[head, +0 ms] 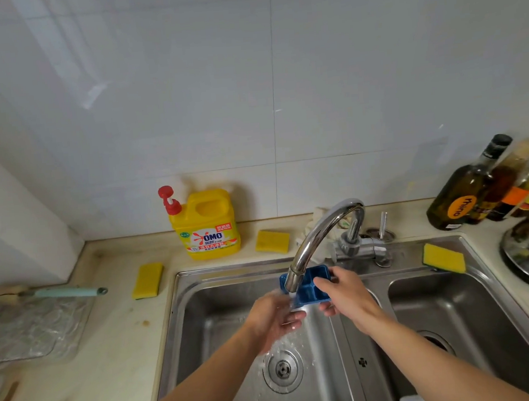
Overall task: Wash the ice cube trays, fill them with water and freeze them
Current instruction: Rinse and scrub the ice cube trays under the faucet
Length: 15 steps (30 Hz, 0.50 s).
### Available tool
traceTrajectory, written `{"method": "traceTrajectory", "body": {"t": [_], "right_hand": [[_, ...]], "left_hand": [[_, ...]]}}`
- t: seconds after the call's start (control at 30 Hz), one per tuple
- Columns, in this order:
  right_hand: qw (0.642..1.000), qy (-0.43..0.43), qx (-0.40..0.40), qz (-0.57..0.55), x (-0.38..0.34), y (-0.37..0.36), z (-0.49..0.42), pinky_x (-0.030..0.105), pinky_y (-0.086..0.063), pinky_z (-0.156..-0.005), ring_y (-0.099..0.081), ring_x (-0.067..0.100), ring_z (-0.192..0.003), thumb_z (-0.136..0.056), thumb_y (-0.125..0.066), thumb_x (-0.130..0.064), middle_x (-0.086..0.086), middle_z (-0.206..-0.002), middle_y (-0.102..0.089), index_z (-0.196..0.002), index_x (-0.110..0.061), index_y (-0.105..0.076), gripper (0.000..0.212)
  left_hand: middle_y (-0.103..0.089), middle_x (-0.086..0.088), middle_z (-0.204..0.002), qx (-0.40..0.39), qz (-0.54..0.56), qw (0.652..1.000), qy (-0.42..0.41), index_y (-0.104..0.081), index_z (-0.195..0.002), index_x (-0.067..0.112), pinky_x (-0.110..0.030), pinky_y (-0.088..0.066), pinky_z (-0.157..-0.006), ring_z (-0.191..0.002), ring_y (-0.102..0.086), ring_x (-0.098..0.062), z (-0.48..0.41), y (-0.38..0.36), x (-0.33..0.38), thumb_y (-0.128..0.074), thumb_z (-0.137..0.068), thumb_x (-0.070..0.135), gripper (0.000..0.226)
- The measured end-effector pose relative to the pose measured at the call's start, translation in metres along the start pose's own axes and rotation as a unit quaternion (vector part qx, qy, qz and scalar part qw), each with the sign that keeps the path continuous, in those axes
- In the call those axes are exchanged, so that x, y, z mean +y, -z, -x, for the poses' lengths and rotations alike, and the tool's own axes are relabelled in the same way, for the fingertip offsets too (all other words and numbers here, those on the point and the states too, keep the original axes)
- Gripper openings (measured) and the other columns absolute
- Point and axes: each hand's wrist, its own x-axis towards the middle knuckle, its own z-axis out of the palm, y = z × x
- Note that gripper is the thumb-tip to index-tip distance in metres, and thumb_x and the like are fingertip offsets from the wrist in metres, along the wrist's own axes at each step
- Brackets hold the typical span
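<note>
Right hand [345, 295] in curled grip (left hand [275, 317] loose)

Home kitchen — steel double sink [182, 303], faucet [320, 233], dish soap [207, 224], sponges [147, 280]

Bright and even, soft white light all over. Pale glare streaks on the wall tiles [93, 90] up and left of the faucet [315, 232], and a sharp highlight along its curve. Only faint shadows below it in the sink [222, 316]. Smeared and out of focus far right of it, at the bottles [479, 188]. Bowed wide-angle lines toward the edges.
</note>
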Motion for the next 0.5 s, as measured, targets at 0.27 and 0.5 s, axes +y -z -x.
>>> {"method": "traceTrajectory", "body": {"t": [0.27, 0.5], "right_hand": [[1.000, -0.001, -0.002, 0.009, 0.001, -0.005, 0.001, 0.024, -0.055, -0.056, -0.067, 0.015, -0.059, -0.101, -0.059, -0.017, 0.016, -0.098, -0.072, -0.115, -0.015, -0.061, 0.014], [1.000, -0.002, 0.001, 0.016, 0.005, -0.002, 0.000, 0.027, -0.058, -0.057, -0.067, 0.017, -0.059, -0.101, -0.059, -0.019, 0.015, -0.097, -0.073, -0.112, -0.015, -0.062, 0.012]], "left_hand": [[-0.069, -0.013, -0.115, 0.031, 0.013, 0.999, 0.011, -0.065, -0.129, 0.014, -0.035, -0.054, -0.083, -0.093, -0.063, -0.023, 0.004, 0.008, -0.008, -0.049, -0.101, 0.036, 0.039], [-0.071, -0.011, -0.111, 0.051, 0.024, 0.998, 0.028, -0.076, -0.117, 0.017, -0.034, -0.053, -0.083, -0.093, -0.061, -0.022, 0.005, 0.007, -0.010, -0.031, -0.106, 0.054, 0.059]]}}
